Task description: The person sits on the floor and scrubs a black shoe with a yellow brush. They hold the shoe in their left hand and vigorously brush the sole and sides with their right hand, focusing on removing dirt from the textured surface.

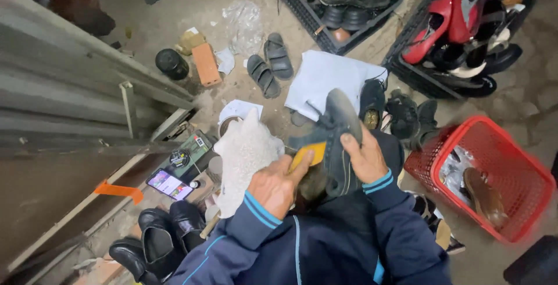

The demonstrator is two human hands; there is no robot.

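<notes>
Left hand (276, 186) grips yellow pad (308, 155) against dark shoe (334, 139); right hand (363, 158) clasps shoe.

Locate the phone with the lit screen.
The phone lies on the ground at lower left of the head view, left of the left hand, just above the black shoes.

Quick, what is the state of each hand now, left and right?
Left hand: closed on a yellow piece, pressed to the dark shoe.
Right hand: closed on the dark shoe, holding it.
</notes>
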